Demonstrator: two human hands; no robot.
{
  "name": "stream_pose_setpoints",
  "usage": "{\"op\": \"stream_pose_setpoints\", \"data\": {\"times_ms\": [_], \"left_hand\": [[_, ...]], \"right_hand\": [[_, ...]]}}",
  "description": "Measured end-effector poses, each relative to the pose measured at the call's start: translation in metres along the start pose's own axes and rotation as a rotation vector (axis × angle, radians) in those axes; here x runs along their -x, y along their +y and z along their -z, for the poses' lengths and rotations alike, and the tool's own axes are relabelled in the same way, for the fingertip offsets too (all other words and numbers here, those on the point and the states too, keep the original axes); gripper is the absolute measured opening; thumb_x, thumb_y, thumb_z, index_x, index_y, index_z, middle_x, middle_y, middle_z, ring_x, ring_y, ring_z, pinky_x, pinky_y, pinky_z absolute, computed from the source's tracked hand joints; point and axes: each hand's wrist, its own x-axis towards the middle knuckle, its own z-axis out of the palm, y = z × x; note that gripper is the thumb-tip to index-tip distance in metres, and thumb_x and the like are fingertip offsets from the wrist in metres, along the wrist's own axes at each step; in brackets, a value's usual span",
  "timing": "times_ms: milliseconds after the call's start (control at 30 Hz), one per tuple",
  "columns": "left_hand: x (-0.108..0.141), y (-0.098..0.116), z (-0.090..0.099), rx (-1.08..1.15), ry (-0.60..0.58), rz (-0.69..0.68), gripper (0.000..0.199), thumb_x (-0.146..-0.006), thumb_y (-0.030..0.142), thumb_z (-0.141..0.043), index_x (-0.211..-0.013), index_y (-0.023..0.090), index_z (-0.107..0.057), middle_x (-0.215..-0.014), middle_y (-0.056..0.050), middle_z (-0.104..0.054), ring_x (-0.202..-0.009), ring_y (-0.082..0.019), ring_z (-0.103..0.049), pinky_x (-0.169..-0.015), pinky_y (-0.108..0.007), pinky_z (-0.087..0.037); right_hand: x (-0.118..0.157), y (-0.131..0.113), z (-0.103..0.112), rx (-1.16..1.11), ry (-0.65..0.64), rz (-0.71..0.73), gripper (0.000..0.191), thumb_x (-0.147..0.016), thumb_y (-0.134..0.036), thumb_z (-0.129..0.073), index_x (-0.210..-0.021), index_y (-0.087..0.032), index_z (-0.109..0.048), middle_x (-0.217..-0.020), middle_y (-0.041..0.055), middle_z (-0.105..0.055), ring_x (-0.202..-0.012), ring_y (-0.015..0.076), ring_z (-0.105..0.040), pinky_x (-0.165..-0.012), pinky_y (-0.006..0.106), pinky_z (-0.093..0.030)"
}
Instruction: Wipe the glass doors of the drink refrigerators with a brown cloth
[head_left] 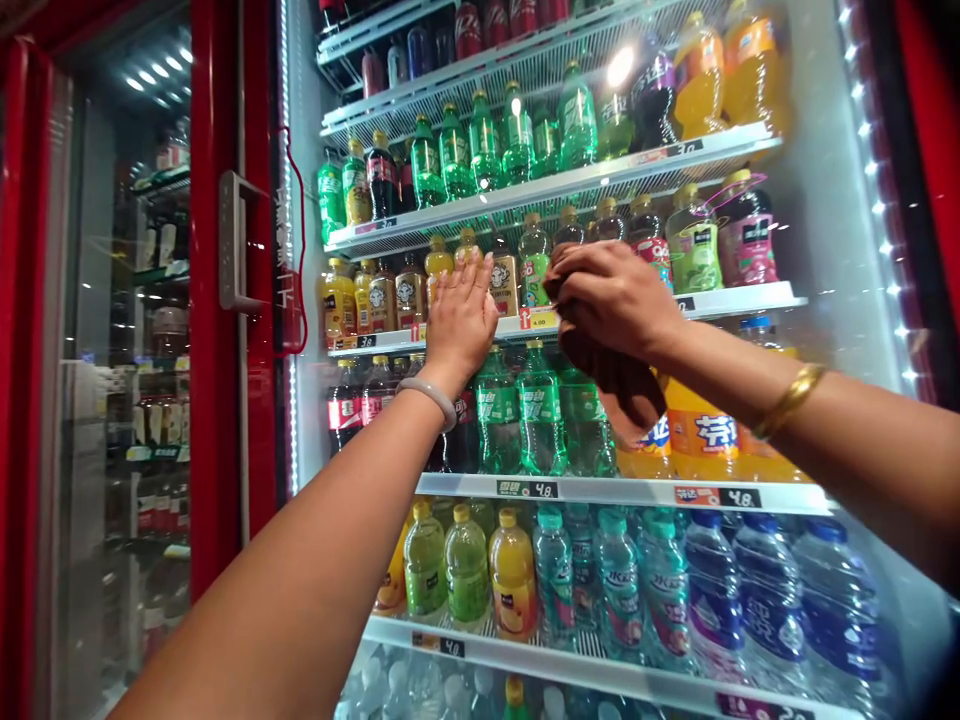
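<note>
My left hand (461, 315) lies flat with its fingers stretched out against the glass door of a drinks fridge, in front of the middle shelf. A pale bangle (433, 398) circles that wrist. To its right, my right hand (611, 295) is closed around a dark brown cloth (615, 375), which hangs down below the fingers and is held up at the glass. A faint reflection of the cloth shows on the door. A gold bracelet (791, 402) sits on the right wrist. Bottles behind the glass are partly covered by both hands.
Behind the glass, shelves hold green soda bottles (540, 410), orange soda bottles (705, 425) and water bottles (769, 575). A grey door handle (238, 240) sticks out from the red frame on the left. Beyond it stands another glass-fronted fridge (90, 400).
</note>
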Motion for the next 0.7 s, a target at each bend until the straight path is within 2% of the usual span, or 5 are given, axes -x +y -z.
{"op": "stream_pose_setpoints", "data": {"times_ms": [133, 233, 367, 467, 700], "left_hand": [[0.000, -0.003, -0.003, 0.023, 0.017, -0.014, 0.064, -0.101, 0.024, -0.039, -0.165, 0.020, -0.038, -0.175, -0.006, -0.034, -0.165, -0.025, -0.026, -0.138, -0.048, -0.017], [0.000, -0.003, -0.003, 0.023, 0.024, -0.014, 0.063, -0.101, 0.026, -0.038, -0.164, 0.022, -0.039, -0.175, -0.005, -0.034, -0.164, -0.025, -0.026, -0.137, -0.048, -0.018], [0.001, -0.001, 0.000, -0.014, 0.015, -0.020, 0.063, -0.102, 0.025, -0.037, -0.165, 0.018, -0.038, -0.175, -0.008, -0.033, -0.164, -0.026, -0.027, -0.137, -0.050, -0.019], [0.002, 0.000, 0.000, -0.037, 0.014, -0.018, 0.063, -0.102, 0.024, -0.037, -0.164, 0.017, -0.038, -0.175, -0.007, -0.033, -0.164, -0.025, -0.028, -0.137, -0.049, -0.020], [0.002, -0.001, -0.003, -0.001, 0.044, -0.010, 0.063, -0.102, 0.024, -0.038, -0.165, 0.023, -0.038, -0.175, -0.003, -0.034, -0.164, -0.024, -0.028, -0.137, -0.048, -0.021]], "right_hand": [[-0.006, 0.039, 0.016, 0.133, 0.112, -0.313, 0.014, -0.098, -0.021, -0.059, -0.092, -0.018, -0.071, -0.126, 0.0118, -0.068, -0.123, 0.0299, -0.057, -0.108, 0.052, -0.046], [-0.030, 0.026, -0.001, 0.198, 0.164, -0.422, 0.015, -0.100, -0.021, -0.057, -0.097, -0.016, -0.072, -0.124, 0.0142, -0.068, -0.124, 0.0314, -0.054, -0.107, 0.054, -0.047], [-0.034, -0.013, -0.016, 0.119, 0.022, -0.092, 0.022, -0.099, -0.016, -0.054, -0.102, -0.025, -0.074, -0.126, 0.0073, -0.071, -0.129, 0.0290, -0.056, -0.111, 0.051, -0.051], [-0.006, -0.005, 0.006, 0.039, -0.078, 0.099, 0.022, -0.097, -0.018, -0.056, -0.103, -0.029, -0.074, -0.130, 0.0030, -0.071, -0.132, 0.0267, -0.057, -0.113, 0.050, -0.052], [0.033, 0.062, 0.058, 0.216, 0.164, -0.352, 0.012, -0.093, -0.023, -0.061, -0.087, -0.026, -0.070, -0.122, 0.0109, -0.073, -0.119, 0.0312, -0.062, -0.104, 0.054, -0.050]]}}
